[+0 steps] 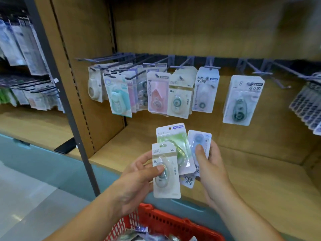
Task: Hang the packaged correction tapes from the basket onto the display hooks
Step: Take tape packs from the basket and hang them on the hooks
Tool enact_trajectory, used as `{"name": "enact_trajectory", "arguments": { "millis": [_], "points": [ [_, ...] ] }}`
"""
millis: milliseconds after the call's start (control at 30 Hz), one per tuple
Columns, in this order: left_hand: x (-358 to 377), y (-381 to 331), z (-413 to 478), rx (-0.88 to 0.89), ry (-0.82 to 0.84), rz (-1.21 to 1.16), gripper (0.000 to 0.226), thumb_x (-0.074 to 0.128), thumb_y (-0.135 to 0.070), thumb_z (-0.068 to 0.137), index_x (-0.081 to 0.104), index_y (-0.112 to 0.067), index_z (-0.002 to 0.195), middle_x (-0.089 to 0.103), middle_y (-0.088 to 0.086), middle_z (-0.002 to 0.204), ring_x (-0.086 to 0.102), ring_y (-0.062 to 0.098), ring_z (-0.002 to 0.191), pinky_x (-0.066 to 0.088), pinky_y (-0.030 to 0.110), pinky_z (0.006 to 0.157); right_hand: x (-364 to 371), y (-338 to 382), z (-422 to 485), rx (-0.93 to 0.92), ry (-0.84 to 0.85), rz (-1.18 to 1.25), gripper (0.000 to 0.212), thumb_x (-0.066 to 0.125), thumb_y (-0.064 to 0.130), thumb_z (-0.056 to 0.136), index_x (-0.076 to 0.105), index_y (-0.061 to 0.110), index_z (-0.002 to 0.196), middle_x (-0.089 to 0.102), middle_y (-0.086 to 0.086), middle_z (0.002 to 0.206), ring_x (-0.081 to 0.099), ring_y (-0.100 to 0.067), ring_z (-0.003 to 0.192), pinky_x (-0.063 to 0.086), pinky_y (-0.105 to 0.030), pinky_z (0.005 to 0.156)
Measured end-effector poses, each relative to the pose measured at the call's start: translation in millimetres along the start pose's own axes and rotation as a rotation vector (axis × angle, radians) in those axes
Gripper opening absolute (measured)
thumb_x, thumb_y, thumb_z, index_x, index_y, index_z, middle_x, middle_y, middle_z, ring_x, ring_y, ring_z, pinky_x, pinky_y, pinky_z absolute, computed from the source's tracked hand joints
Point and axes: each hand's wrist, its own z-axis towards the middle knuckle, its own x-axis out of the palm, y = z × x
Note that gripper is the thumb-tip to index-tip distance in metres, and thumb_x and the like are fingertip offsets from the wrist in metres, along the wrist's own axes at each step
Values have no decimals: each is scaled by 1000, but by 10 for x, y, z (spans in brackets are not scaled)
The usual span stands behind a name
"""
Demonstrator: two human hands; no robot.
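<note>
My left hand (139,173) pinches a beige 8m correction tape pack (165,171), thumb on its front. My right hand (211,164) holds a fan of packs: a green one (173,136), a blue one (199,140) under my thumb, and a white pack (187,181) with upside-down print behind them. Both hands are below the row of display hooks (177,66), where several tape packs hang. One hanging pack (179,96) matches the beige one. The red basket (175,223) sits at the bottom edge with more packs inside.
The wooden shelf board (243,171) lies under the hooks. Empty hooks (262,72) stick out at the right, next to dark hanging items (307,105). A grey upright post (69,105) divides this bay from the left bay full of hanging packets (26,49).
</note>
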Motion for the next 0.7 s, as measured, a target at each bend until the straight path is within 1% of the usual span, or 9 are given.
{"name": "enact_trajectory", "arguments": {
  "millis": [100,200,233,300,367,433,500,600,700],
  "points": [
    [128,17,101,34,9,58,49,72,-1,91,65,-19,137,70,19,131,63,40,127,48,54,108,-94,122,31,-39,29,20,31,64,21,102,56,32,130,75,3,114,75,-21,101,62,-35,73],
    [232,-30,169,72,77,111,45,65,-1,97,65,-21,137,70,18,133,64,40,126,49,51,106,-193,237,56,-74,64,20,53,78,8,89,54,31,131,76,4,112,76,-18,99,62,-32,68],
    [262,-48,185,88,115,129,45,65,-2,98,64,-20,139,69,18,134,63,40,127,49,50,105,-222,274,60,-84,55,11,56,78,6,88,54,31,131,76,5,113,76,-18,101,62,-34,71],
    [326,-87,216,126,163,150,46,65,-3,98,61,-18,142,67,19,137,63,40,128,48,50,107,-277,349,69,-112,23,-1,54,76,4,90,55,32,131,76,5,115,75,-20,104,62,-43,81],
    [410,-134,242,169,150,163,47,69,-5,94,63,-17,140,68,17,136,64,38,127,50,49,106,-318,447,68,-145,-6,-6,51,72,3,93,56,35,130,76,6,115,74,-19,105,61,-47,86],
    [494,-183,264,211,95,153,46,73,-6,93,65,-18,137,71,14,132,66,35,125,49,48,105,-356,547,51,-160,-36,8,50,67,0,97,58,38,127,77,7,113,75,-18,101,63,-45,80],
    [575,-243,266,248,40,128,47,75,-9,91,65,-17,136,73,11,129,68,31,123,48,50,108,-389,639,12,-167,-66,25,52,63,-3,98,58,40,125,77,7,109,76,-15,96,65,-41,73],
    [690,-327,243,282,28,124,46,73,-12,91,66,-18,135,73,10,128,68,30,122,49,52,109,-406,755,-70,-207,-71,-2,54,63,-5,98,57,39,130,77,8,110,76,-13,97,65,-37,73],
    [773,-406,207,277,64,145,41,68,-14,95,66,-21,135,73,10,129,69,33,121,57,48,97,-385,911,-140,-263,-2,-24,54,69,2,95,54,36,135,75,10,118,74,-10,105,63,-29,76]
  ]
}}
